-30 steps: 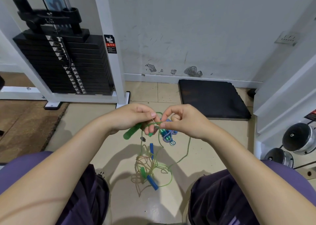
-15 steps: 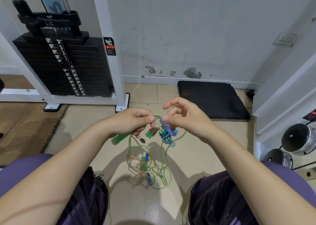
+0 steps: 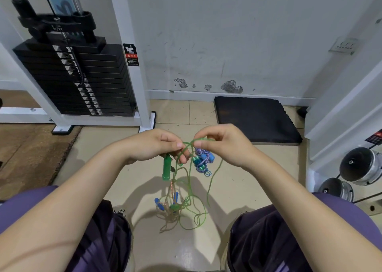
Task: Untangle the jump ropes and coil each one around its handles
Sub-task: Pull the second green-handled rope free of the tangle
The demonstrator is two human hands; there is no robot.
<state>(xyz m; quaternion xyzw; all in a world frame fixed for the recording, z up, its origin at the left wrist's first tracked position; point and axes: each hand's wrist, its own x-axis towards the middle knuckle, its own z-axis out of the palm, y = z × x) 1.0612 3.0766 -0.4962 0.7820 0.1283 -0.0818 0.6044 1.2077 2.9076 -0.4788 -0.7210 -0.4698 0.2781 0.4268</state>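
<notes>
A thin green jump rope (image 3: 187,180) runs between both hands and hangs in loops toward the floor. My left hand (image 3: 157,145) pinches it beside a green handle (image 3: 166,168) that dangles below the fist. My right hand (image 3: 219,143) pinches a loop of the same green rope. A coiled purple-and-white braided rope with blue handles (image 3: 202,161) shows just under my right hand; whether it is held or lies on the floor I cannot tell. Lower down, a beige rope with blue handles (image 3: 168,207) stays knotted in the green loops above the tiled floor.
A black weight stack (image 3: 82,81) in a white frame stands at the back left. A black foam pad (image 3: 256,118) lies by the wall. Dumbbells (image 3: 359,168) rest on a rack at the right. My knees frame the floor space below the ropes.
Both hands have lifted and drawn slightly apart, pulling a green loop out between them. The green handle has swung from slanting left to hanging straight down. The tangle below has risen and shifted.
</notes>
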